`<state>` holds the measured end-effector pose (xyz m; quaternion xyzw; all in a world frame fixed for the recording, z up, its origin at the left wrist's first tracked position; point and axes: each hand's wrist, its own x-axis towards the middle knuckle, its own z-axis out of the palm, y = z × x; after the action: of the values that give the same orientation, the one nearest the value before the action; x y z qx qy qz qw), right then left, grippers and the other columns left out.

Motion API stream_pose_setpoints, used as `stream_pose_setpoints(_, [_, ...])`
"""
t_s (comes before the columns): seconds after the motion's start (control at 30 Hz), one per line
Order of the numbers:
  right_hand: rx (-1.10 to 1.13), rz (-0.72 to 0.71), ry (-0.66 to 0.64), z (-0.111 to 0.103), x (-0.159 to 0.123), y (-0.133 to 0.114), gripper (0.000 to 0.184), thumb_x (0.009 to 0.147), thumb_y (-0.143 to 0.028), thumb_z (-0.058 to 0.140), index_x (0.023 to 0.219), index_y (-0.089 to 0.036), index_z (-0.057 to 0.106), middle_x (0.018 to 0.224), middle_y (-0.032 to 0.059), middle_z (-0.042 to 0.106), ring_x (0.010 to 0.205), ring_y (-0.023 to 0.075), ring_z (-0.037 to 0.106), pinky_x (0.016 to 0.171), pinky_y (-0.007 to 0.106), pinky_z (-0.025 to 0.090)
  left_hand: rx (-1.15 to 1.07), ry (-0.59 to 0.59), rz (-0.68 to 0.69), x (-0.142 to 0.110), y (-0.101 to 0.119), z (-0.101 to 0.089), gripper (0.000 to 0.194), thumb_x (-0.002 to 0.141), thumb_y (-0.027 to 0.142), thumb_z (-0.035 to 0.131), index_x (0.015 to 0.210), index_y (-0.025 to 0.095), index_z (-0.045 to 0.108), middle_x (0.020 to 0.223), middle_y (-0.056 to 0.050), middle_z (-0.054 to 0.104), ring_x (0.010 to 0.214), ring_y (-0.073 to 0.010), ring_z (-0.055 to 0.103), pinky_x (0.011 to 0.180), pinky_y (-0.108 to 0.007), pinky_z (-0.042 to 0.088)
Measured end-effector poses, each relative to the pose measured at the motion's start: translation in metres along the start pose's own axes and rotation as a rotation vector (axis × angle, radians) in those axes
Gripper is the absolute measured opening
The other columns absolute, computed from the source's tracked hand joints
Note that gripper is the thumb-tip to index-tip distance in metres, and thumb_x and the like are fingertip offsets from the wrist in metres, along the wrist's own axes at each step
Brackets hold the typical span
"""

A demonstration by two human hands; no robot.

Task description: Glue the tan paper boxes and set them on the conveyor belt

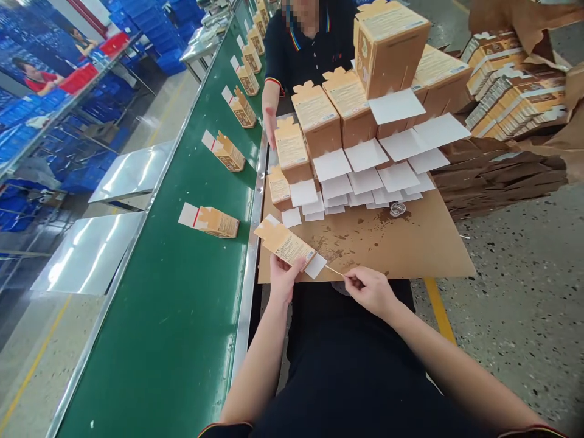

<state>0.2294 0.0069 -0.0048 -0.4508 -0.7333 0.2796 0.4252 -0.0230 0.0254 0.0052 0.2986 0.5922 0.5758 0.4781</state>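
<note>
My left hand [285, 277] is closed on a small tan printed carton [288, 244], held tilted over the near edge of the cardboard sheet [410, 243]. A white flap [316, 266] sticks out from the carton's end nearest my right hand. Pinched in my right hand [368, 291] is a thin cotton swab-like stick [335, 270], its far tip at the white flap. Just beyond the held carton stand stacked tan cartons [319, 118] with white flaps [362, 152] hanging toward me. A small clear dish [397, 209] sits on the sheet amid dark wet-looking stains.
To the left runs a green conveyor belt [182, 310] with a metal rail, carrying a spaced row of cartons [219, 222]. Across the sheet is a co-worker [310, 48], one hand beside the stack. Bundled flat cartons [515, 91] lie on brown paper at right.
</note>
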Motion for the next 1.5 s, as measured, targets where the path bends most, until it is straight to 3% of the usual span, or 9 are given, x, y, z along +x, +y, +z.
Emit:
stream_pose_setpoints(0.27, [-0.150, -0.043, -0.071, 0.021, -0.009, 0.010, 0.026, 0.102, -0.011, 0.058, 0.080, -0.024, 0.063, 0.068, -0.0005, 0.062, 0.058, 0.0146, 0.056, 0.059, 0.028, 0.043, 0.084, -0.010, -0.001, 0.001, 0.006, 0.001, 0.080, 0.060, 0.046, 0.109, 0.118, 0.025, 0.059, 0.122, -0.010, 0.077, 0.117, -0.0294, 0.078, 0.108, -0.049, 0.062])
stream_pose_setpoints(0.53, [-0.212, -0.149, -0.172, 0.031, -0.011, 0.002, 0.033, 0.106, -0.011, 0.052, 0.076, -0.024, 0.056, 0.067, -0.0006, 0.059, 0.059, 0.0146, 0.053, 0.061, 0.030, 0.041, 0.112, -0.008, 0.006, -0.002, 0.008, 0.005, 0.081, 0.059, 0.046, 0.109, 0.119, 0.026, 0.059, 0.125, -0.010, 0.076, 0.119, -0.0298, 0.078, 0.108, -0.048, 0.062])
stream_pose_setpoints(0.73, [-0.175, -0.097, -0.016, 0.019, -0.003, 0.003, 0.026, 0.104, -0.010, 0.056, 0.082, -0.023, 0.060, 0.067, -0.0014, 0.062, 0.057, 0.0135, 0.057, 0.059, 0.027, 0.044, 0.161, 0.003, 0.059, -0.010, 0.007, 0.011, 0.082, 0.060, 0.048, 0.108, 0.122, 0.025, 0.059, 0.129, -0.013, 0.076, 0.123, -0.0316, 0.077, 0.109, -0.048, 0.062])
stream_pose_setpoints(0.93, [-0.085, 0.019, 0.139, -0.008, -0.007, 0.004, 0.019, 0.102, -0.017, 0.064, 0.085, -0.025, 0.067, 0.071, -0.0006, 0.071, 0.058, 0.0144, 0.066, 0.059, 0.026, 0.056, 0.456, 0.050, 0.246, -0.025, -0.005, 0.010, 0.084, 0.062, 0.041, 0.105, 0.131, 0.022, 0.061, 0.129, -0.016, 0.076, 0.123, -0.0363, 0.077, 0.106, -0.051, 0.064])
stream_pose_setpoints(1.07, [-0.096, 0.110, 0.175, -0.020, -0.012, 0.002, 0.018, 0.102, -0.022, 0.066, 0.084, -0.025, 0.071, 0.070, 0.0005, 0.073, 0.057, 0.0161, 0.067, 0.057, 0.027, 0.060, 0.579, 0.056, 0.296, -0.030, -0.017, 0.004, 0.077, 0.069, 0.044, 0.100, 0.132, 0.021, 0.062, 0.127, -0.019, 0.075, 0.120, -0.0393, 0.077, 0.100, -0.053, 0.065])
stream_pose_setpoints(1.27, [-0.055, 0.073, 0.218, -0.021, -0.012, -0.004, 0.018, 0.100, -0.016, 0.066, 0.084, -0.024, 0.071, 0.069, -0.0011, 0.072, 0.055, 0.0134, 0.067, 0.056, 0.023, 0.057, 0.608, 0.072, 0.297, -0.030, -0.027, 0.004, 0.076, 0.069, 0.045, 0.100, 0.131, 0.023, 0.062, 0.125, -0.017, 0.076, 0.121, -0.0409, 0.077, 0.101, -0.055, 0.065])
stream_pose_setpoints(1.37, [-0.058, 0.097, 0.236, -0.025, -0.011, -0.004, 0.019, 0.099, -0.019, 0.068, 0.082, -0.025, 0.072, 0.067, -0.0014, 0.071, 0.054, 0.0135, 0.065, 0.056, 0.024, 0.057, 0.561, 0.127, 0.284, -0.016, -0.017, -0.015, 0.080, 0.063, 0.046, 0.105, 0.129, 0.027, 0.063, 0.123, -0.014, 0.078, 0.120, -0.0398, 0.078, 0.106, -0.058, 0.064])
stream_pose_setpoints(1.5, [-0.073, 0.154, 0.294, -0.036, -0.007, 0.001, 0.020, 0.099, -0.024, 0.070, 0.080, -0.025, 0.074, 0.068, -0.0004, 0.072, 0.053, 0.0140, 0.064, 0.055, 0.026, 0.057, 0.450, 0.451, 0.370, 0.026, 0.022, -0.082, 0.094, 0.056, 0.045, 0.109, 0.132, 0.026, 0.056, 0.136, -0.015, 0.075, 0.131, -0.0401, 0.074, 0.116, -0.064, 0.059])
